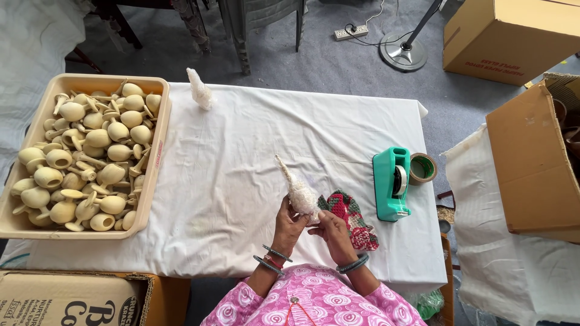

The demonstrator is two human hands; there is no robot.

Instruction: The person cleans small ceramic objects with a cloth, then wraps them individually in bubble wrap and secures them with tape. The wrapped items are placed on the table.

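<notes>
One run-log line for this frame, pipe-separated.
left hand: holds wrapped piece | right hand: holds same piece | tape dispenser: right | tray of clay pieces: left

White-wrapped bulb-shaped piece (297,190), narrow neck pointing up-left, bulb end low, tilted, held above the white-clothed table

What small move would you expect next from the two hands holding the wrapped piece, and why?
Probably a reach with the right hand to the teal tape dispenser. Both it and the left hand hold a white-wrapped piece whose wrap looks complete but untaped, and another wrapped piece already stands at the table's far edge.
</notes>
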